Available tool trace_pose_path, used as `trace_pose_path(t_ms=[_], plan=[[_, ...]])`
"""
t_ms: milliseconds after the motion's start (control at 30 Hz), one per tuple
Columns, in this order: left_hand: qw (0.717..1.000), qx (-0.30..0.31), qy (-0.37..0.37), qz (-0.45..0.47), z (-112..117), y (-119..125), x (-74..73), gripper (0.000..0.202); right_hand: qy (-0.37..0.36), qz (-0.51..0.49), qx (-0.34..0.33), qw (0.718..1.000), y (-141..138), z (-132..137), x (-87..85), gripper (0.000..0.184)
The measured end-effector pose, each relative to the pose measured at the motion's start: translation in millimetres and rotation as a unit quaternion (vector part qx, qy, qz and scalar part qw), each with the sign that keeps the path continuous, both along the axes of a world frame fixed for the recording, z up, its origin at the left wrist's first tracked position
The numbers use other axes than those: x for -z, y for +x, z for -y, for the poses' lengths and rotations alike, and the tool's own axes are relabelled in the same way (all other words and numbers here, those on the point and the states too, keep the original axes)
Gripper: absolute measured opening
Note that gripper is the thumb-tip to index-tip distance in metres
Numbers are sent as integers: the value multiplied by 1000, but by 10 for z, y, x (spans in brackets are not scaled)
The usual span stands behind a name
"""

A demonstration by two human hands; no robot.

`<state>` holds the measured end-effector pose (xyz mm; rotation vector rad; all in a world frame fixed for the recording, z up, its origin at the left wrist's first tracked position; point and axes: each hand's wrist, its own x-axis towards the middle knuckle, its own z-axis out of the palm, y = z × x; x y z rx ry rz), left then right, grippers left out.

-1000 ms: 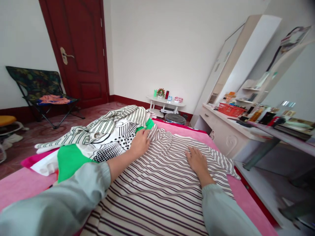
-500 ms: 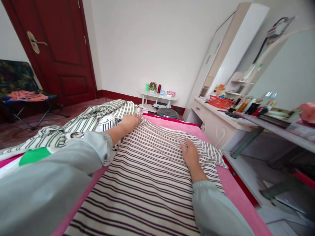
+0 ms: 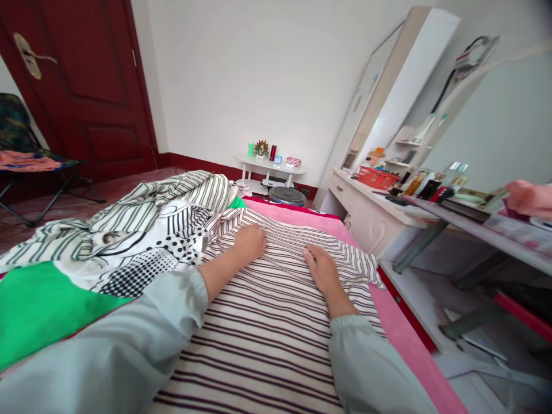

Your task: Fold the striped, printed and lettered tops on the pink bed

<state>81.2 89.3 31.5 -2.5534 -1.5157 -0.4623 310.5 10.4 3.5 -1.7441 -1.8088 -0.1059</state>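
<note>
A white garment with dark stripes (image 3: 267,333) lies spread over the pink bed cover (image 3: 401,339). My left hand (image 3: 249,241) rests on its upper part with the fingers curled down onto the cloth. My right hand (image 3: 322,270) lies flat on the garment a little to the right, fingers stretched toward the far edge. Both arms wear pale grey-green sleeves. A pile of other clothes (image 3: 142,230), striped, dotted and green, lies to the left of my left hand.
A white dressing table (image 3: 371,213) with a red basket (image 3: 376,177) and bottles stands to the right of the bed. A small white side table (image 3: 269,169) is by the far wall. A dark red door (image 3: 73,86) and a folding chair (image 3: 21,167) are at the left.
My left hand drew back from the garment's far left corner to its upper middle, closer to my right hand. The view swung right.
</note>
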Motion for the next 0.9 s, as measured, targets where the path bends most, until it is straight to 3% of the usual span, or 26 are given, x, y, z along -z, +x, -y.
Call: trace_pose_path(t_ms=[133, 233, 367, 467, 500, 567, 633, 700, 800, 900], plan=[[995, 53, -15, 89, 54, 2, 236, 32, 57, -40, 0, 998, 25, 4, -20, 39], [985, 91, -36, 145, -1, -64, 285, 29, 82, -64, -17, 994, -72, 23, -72, 32], [982, 91, -50, 155, -15, -119, 246, 31, 15, -153, -112, 982, -310, 19, -123, 25], [988, 50, -48, 134, 12, -131, 229, 51, -77, -182, -151, 968, -302, -25, -96, 35], [990, 38, -53, 122, 19, -132, 229, 59, -101, -162, -117, 975, -236, -42, -74, 41], [992, 20, -72, 99, 30, -132, 233, 70, -131, -95, 13, 987, -37, -66, -22, 49], [992, 7, -89, 86, 36, -130, 242, 74, -138, -37, 137, 980, 166, -67, 20, 51], [992, -1, -91, 87, 37, -130, 255, 74, -116, -18, 177, 977, 275, -44, 34, 50], [991, 12, -73, 109, 22, -141, 269, 60, -36, -33, 109, 993, 183, -6, -6, 44], [985, 87, -55, 138, -8, -161, 259, 40, -6, -76, 1, 997, -100, -49, -76, 38]])
